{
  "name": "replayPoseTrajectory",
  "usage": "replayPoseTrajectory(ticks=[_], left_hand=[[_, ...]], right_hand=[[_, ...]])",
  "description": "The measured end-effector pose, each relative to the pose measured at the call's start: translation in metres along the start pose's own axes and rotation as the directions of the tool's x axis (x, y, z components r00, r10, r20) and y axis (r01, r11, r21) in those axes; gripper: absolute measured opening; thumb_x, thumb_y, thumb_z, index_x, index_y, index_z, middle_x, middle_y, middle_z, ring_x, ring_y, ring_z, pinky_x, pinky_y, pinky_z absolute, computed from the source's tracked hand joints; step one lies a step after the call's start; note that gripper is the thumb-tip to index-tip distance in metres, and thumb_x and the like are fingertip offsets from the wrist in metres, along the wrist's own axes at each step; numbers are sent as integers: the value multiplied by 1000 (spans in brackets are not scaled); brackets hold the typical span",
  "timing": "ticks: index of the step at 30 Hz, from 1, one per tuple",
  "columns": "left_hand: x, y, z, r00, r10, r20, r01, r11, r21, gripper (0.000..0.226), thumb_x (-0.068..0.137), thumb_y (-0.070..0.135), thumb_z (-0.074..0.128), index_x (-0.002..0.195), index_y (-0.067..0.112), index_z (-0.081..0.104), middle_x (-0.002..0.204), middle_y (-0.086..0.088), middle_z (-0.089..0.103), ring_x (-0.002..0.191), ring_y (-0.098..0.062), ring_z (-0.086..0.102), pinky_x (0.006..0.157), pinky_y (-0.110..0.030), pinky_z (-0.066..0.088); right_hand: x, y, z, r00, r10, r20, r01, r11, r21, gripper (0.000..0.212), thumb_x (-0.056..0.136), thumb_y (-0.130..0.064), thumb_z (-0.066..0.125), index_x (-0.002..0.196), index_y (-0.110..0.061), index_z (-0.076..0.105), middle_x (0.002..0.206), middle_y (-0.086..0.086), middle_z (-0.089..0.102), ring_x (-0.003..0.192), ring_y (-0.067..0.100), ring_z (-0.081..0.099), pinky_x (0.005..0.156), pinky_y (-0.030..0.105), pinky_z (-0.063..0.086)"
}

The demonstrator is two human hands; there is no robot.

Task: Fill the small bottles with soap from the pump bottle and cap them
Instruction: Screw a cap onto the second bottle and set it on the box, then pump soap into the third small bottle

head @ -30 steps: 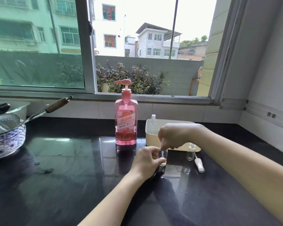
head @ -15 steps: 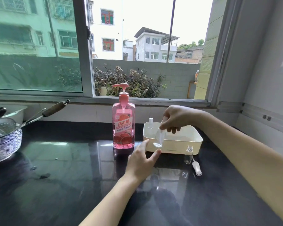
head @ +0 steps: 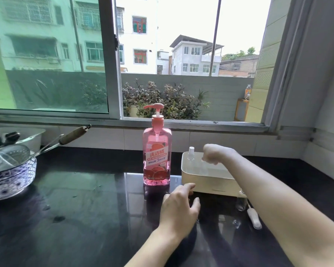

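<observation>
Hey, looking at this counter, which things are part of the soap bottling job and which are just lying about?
For the job: pump bottle, cream tray, capped small bottle standing in it, clear bottle gripped by the right hand, open small bottle on the counter, white cap beside it.
Lying about: patterned bowl, wooden-handled utensil resting in it, white tub behind.

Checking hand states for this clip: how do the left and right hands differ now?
The left hand is open, fingers spread; the right hand is curled, pinching a small bottle. The left hovers over the counter before the tray; the right is over the tray, its bottle reaching down inside. Both are bare.
</observation>
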State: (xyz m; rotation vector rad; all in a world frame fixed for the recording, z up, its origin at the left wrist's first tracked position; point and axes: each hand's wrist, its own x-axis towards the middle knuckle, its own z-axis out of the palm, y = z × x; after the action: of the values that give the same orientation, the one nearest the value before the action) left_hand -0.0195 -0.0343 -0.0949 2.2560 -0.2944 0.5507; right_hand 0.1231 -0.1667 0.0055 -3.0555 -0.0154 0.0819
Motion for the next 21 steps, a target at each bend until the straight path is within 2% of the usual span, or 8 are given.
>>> replayPoseTrajectory(ticks=[4, 7, 9, 11, 14, 17, 19, 21], left_hand=[[0, 1, -1, 1000, 10, 8, -11, 1000, 10, 43, 85, 30, 54, 128, 24, 51, 114, 5, 65, 96, -11, 63, 96, -35, 46], [-1, 1, -2, 1000, -1, 4, 1, 1000, 4, 43, 85, 30, 55, 128, 25, 51, 112, 5, 66, 96, -11, 63, 96, -36, 46], [-2, 2, -4, 1000, -5, -4, 5, 1000, -5, 44, 84, 29, 55, 128, 24, 51, 112, 5, 66, 95, -11, 63, 95, -38, 47], [-3, 3, -5, 1000, 1, -8, -1, 1000, -11, 44, 84, 29, 56, 128, 23, 51, 112, 4, 66, 94, -11, 63, 94, -39, 48], [-4, 3, -5, 1000, 14, -17, -14, 1000, -19, 46, 84, 28, 57, 128, 22, 51, 114, 3, 66, 94, -12, 64, 92, -41, 50], [-5, 5, -5, 1000, 14, -22, -15, 1000, -27, 46, 83, 27, 57, 128, 21, 51, 114, 2, 67, 94, -12, 64, 91, -41, 51], [-6, 6, -6, 1000, 9, -22, -10, 999, -32, 45, 83, 27, 58, 127, 21, 52, 112, 2, 67, 93, -12, 64, 92, -41, 51], [-9, 6, -6, 1000, 5, -14, -6, 999, -38, 44, 83, 28, 58, 126, 21, 53, 110, 3, 67, 94, -12, 63, 92, -41, 51]], right_hand=[[-2, -1, -5, 998, -34, 52, 33, 999, 24, 11, 86, -14, 48, 80, -7, 53, 75, 6, 63, 55, 20, 56, 56, 26, 44], [-13, 5, -18, 998, -55, -4, 55, 996, 65, 29, 88, -28, 54, 99, -5, 41, 71, 3, 58, 54, 17, 55, 54, 28, 43], [-27, 11, -32, 996, -82, -35, 83, 996, 41, 31, 89, -33, 57, 88, -4, 47, 69, 4, 57, 52, 17, 54, 49, 26, 41], [-47, 18, -44, 995, -95, 12, 95, 995, 14, 36, 88, -36, 60, 71, -5, 53, 67, 5, 58, 52, 17, 54, 47, 24, 41], [-80, 32, -48, 990, -61, 127, 62, 998, -9, 43, 82, -45, 67, 82, -2, 62, 69, 5, 63, 56, 19, 59, 50, 26, 48], [-107, 44, -36, 987, -34, 155, 47, 996, -81, 46, 74, -45, 74, 86, -2, 65, 66, 3, 63, 53, 19, 60, 46, 22, 49], [-114, 50, -20, 989, -25, 147, 45, 990, -136, 43, 71, -39, 78, 90, -2, 67, 63, 2, 62, 48, 17, 58, 42, 20, 47], [-116, 53, -3, 989, -20, 144, 44, 985, -165, 36, 68, -27, 81, 91, -3, 67, 72, 6, 67, 48, 18, 57, 43, 19, 46]])
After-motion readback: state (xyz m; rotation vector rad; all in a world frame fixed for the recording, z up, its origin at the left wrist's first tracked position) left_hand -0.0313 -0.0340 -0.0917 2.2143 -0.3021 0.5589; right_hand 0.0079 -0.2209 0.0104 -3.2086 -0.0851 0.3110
